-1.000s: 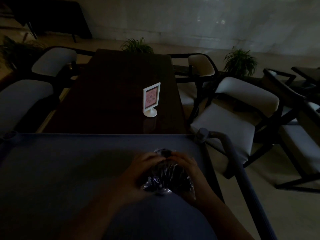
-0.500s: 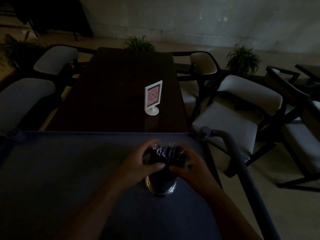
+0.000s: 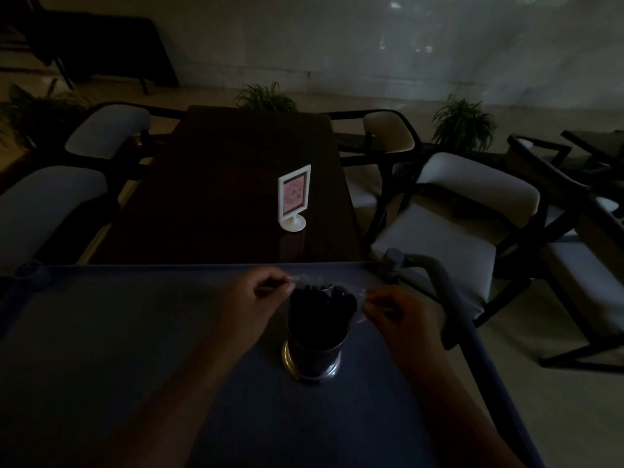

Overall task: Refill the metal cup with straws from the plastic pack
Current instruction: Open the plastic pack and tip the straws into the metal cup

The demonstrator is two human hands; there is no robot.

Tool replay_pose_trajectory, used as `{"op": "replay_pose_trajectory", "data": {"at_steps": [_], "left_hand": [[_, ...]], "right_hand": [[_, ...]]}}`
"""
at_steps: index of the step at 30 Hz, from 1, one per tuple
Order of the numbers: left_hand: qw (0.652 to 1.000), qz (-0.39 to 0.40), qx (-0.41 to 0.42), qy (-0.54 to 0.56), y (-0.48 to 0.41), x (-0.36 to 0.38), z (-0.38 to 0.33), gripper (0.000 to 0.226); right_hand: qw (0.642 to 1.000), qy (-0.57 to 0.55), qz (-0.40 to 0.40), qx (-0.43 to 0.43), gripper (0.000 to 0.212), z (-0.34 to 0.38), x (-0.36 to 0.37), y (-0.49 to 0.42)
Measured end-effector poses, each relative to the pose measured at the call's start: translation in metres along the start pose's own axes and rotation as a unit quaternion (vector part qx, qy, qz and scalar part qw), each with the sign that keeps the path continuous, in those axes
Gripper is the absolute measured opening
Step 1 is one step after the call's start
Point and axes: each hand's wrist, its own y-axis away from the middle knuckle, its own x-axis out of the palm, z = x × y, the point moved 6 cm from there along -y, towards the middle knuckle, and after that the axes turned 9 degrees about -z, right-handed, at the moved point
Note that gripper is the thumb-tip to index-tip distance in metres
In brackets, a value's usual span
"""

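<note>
A shiny metal cup (image 3: 312, 358) stands upright on the blue cart top (image 3: 118, 332). A bundle of dark straws (image 3: 322, 310) stands in it, still wrapped in the clear plastic pack (image 3: 315, 280). My left hand (image 3: 261, 295) pinches the pack's upper edge on the left side. My right hand (image 3: 396, 314) pinches the pack's edge on the right. The two hands hold the plastic spread apart above the straw tops. The scene is very dim.
Beyond the cart is a dark wooden table (image 3: 236, 184) with a white sign holder (image 3: 293, 201). Chairs with pale cushions (image 3: 449, 224) flank it. The cart's grey handle (image 3: 449, 298) runs along the right edge. Potted plants (image 3: 462, 125) stand near the wall.
The wrapped bundle went from lying in both hands to standing in the cup. My hands have moved apart to the pack's top edges, stretching the plastic open.
</note>
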Motion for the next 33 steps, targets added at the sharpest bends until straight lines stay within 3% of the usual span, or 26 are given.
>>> {"op": "replay_pose_trajectory", "data": {"at_steps": [13, 33], "left_hand": [[0.994, -0.036, 0.083, -0.062, -0.014, -0.028, -0.043, 0.006], [0.976, -0.063, 0.208, -0.017, -0.027, -0.051, -0.121, 0.004]], "right_hand": [[0.964, 0.135, -0.028, -0.229, 0.004, 0.082, -0.022, -0.026], [0.941, 0.166, -0.062, -0.289, 0.009, 0.155, -0.059, -0.036]]}}
